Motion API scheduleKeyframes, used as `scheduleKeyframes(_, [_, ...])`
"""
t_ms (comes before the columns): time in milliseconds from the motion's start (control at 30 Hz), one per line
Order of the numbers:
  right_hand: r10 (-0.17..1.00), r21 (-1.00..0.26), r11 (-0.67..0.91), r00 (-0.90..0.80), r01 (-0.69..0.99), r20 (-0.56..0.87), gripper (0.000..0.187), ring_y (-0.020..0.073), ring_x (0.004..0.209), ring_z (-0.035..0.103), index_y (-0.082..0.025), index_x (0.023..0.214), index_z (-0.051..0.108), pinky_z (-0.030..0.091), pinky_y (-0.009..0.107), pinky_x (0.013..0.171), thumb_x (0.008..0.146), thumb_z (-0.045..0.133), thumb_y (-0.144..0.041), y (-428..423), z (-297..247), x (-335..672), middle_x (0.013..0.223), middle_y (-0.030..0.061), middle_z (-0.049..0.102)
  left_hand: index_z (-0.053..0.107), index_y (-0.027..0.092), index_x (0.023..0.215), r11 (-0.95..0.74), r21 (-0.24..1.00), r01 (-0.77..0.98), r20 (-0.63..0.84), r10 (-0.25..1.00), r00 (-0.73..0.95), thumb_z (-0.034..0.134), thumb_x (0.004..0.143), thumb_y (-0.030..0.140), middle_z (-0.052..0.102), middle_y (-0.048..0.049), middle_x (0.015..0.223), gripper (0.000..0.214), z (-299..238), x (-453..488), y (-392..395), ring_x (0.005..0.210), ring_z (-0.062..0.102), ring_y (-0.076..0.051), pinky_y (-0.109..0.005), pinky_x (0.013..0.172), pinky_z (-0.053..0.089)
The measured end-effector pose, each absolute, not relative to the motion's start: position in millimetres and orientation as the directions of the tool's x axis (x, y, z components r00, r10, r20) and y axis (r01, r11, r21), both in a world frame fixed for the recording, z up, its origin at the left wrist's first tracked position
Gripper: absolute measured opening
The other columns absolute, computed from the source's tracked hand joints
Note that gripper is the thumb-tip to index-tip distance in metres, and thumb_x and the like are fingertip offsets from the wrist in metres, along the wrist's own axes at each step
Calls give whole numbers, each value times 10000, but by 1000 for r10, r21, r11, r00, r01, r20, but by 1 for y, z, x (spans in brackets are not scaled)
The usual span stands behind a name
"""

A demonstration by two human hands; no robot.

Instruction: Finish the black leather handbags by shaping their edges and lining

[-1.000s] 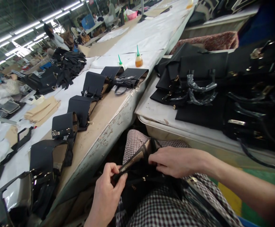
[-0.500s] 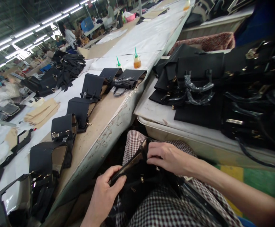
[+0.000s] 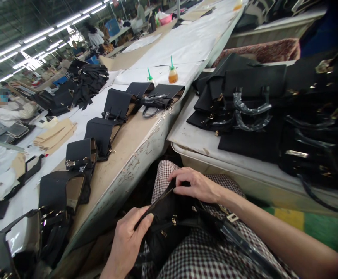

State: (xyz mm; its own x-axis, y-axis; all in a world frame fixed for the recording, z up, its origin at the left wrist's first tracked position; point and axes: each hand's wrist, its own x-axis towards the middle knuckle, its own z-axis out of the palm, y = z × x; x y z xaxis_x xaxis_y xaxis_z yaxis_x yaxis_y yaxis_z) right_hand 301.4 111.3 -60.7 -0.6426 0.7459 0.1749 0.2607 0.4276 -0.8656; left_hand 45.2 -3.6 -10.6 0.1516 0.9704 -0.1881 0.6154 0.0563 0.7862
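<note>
A black handbag (image 3: 169, 226) with small gold fittings lies on my lap, over checked trousers. My left hand (image 3: 128, 242) grips its near edge, thumb on top and fingers curled under. At the far upper edge, my right hand (image 3: 193, 185) has its fingers bent over the bag's rim. A plastic-wrapped strap (image 3: 244, 248) runs from the bag across my right thigh.
A long worktable (image 3: 128, 155) on my left carries a row of black bag parts (image 3: 99, 133) and two glue bottles (image 3: 172, 73). A white bench (image 3: 192, 141) ahead holds stacked black handbags (image 3: 244, 100). Other people work at the far tables.
My right hand slid up along the bag's top edge and its fingers curled over it. The left hand shifted its grip slightly on the near edge. The opening looks more closed.
</note>
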Motion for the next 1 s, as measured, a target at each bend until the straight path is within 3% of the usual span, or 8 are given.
scheduleKeyframes(200, [789,-830,429,-595,355,153,144,157,857,582,-179,698,620,351,351,946,833,669,-187,111,-63,293,865,-12,656,667,193,968,-17,746,666,-79,991,113,539,941,294,634,-10,825,165,-23,48,-4,736,595,-141,-218,705,464])
scheduleKeyframes(400, [854,-815,379,-504,437,127,219,147,753,571,-178,608,556,349,344,907,802,657,-162,104,-66,292,697,-38,631,649,187,890,132,747,652,-226,972,62,508,942,365,611,17,727,233,-18,53,8,650,538,-129,-195,599,423])
scheduleKeyframes(500, [882,-809,338,-462,480,94,208,149,726,568,-180,592,568,358,338,885,783,645,-145,102,-64,290,653,-39,627,647,210,929,131,732,669,-272,956,110,514,938,384,638,25,761,219,-9,57,18,694,569,-139,-198,634,426])
scheduleKeyframes(633, [894,-814,313,-442,490,78,190,152,735,578,-179,594,580,364,342,889,771,645,-152,101,-61,286,670,-31,644,670,253,930,34,602,798,-257,954,154,613,877,403,696,21,836,169,-3,65,29,756,620,-173,-233,703,420])
scheduleKeyframes(733, [895,-821,312,-438,478,85,203,155,741,581,-181,592,577,367,345,890,784,643,-172,100,-61,288,681,-25,652,635,219,791,-68,525,848,-210,956,206,532,925,353,636,17,740,215,-4,72,33,701,574,-159,-237,656,371])
scheduleKeyframes(900, [882,-837,331,-458,436,110,211,145,729,574,-181,600,580,362,341,881,799,650,-171,99,-64,295,671,-37,647,530,182,661,75,663,745,-322,927,193,493,934,385,448,52,596,341,-5,72,41,579,409,-110,-214,538,279])
scheduleKeyframes(1000, [881,-823,343,-459,453,114,200,145,723,567,-179,607,583,365,340,867,794,652,-166,98,-63,294,650,-39,630,555,184,643,41,633,773,-393,878,275,486,930,449,450,56,580,397,1,70,53,565,399,-113,-219,525,254])
